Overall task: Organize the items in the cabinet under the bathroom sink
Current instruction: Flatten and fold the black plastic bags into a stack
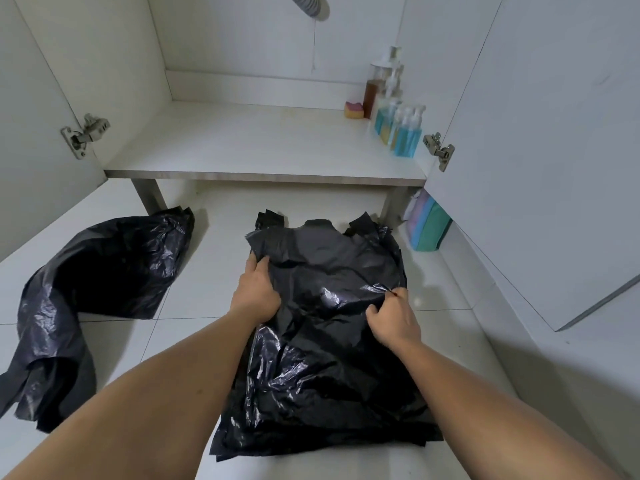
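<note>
Flattening the stack of black bags (325, 375), left hand (256, 289) gripping its edge and right hand (394, 318) pinching a fold; the slick film may slide and unravel the pile.

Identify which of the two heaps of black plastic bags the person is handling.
The flat central stack of bags: the left hand grips its edge, the right hand pinches its top sheet. The crumpled heap at left lies untouched.

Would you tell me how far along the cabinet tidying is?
Done: bottles and a sponge sit grouped at the right end of the shelf. In hand: left hand and right hand grip the black bag stack on the floor. Left: the crumpled bag and pastel pack lie outside.
</note>
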